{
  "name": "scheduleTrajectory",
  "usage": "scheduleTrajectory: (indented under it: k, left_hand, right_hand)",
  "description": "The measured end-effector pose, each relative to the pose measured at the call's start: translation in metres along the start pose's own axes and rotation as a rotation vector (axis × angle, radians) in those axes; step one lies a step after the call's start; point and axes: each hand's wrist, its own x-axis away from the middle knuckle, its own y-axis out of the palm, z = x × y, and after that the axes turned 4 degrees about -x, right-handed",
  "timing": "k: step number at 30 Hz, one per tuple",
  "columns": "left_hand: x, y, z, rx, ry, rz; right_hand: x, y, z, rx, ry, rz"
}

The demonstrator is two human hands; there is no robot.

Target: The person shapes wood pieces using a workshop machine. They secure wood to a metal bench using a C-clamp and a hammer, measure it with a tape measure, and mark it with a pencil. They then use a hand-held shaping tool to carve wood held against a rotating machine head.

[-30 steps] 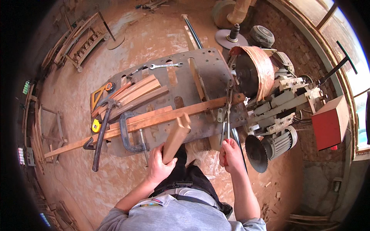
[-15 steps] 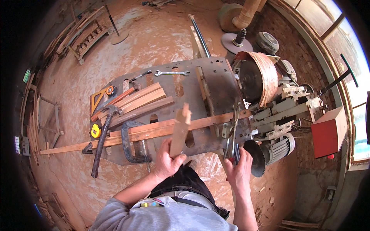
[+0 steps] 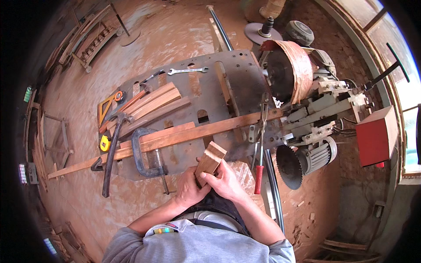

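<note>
Near the table's front edge, in front of my body, a short wooden block (image 3: pixel 211 158) is held with its notched or stepped end upward. My left hand (image 3: pixel 188 189) is closed around its left side, and my right hand (image 3: pixel 225 183) grips its lower right, thumb across the face. Beyond the block, a long wooden strip (image 3: pixel 210 132) lies across the metal table (image 3: pixel 193 120). Right of my hands, a long metal clamp lever with a red handle (image 3: pixel 259 179) stretches over the strip's right part. A dark C-clamp (image 3: pixel 141 158) sits at the table's front edge, left of the block.
A hammer (image 3: pixel 109 168), yellow tape measure (image 3: pixel 105 143) and several wooden pieces (image 3: pixel 151 105) lie at left. A wrench (image 3: pixel 188 70) rests at the back. At right are a toothed saw blade (image 3: pixel 289 167), a motor (image 3: pixel 319 158) and a red box (image 3: pixel 375 138).
My right hand has moved left from the clamp lever onto the block, leaving the red handle in sight. The block has turned in my left hand, and the whole view has shifted slightly.
</note>
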Motion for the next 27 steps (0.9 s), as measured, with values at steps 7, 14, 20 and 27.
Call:
scheduleTrajectory:
  k: [7, 14, 20, 27]
  left_hand:
    - [0.023, -0.005, -0.011, -0.123, 0.024, 0.064]
    - [0.033, -0.001, -0.02, -0.212, -0.015, 0.093]
    - [0.036, -0.001, -0.021, -0.21, -0.106, 0.064]
    - [0.036, -0.003, -0.023, -0.227, -0.111, 0.04]
  right_hand:
    - [-0.01, 0.0, 0.013, -0.361, 0.14, -0.276]
    - [-0.021, -0.002, 0.043, -0.488, 0.231, -0.372]
    - [-0.023, 0.001, 0.046, -0.478, 0.232, -0.41]
    - [-0.024, 0.004, 0.046, -0.509, 0.261, -0.402]
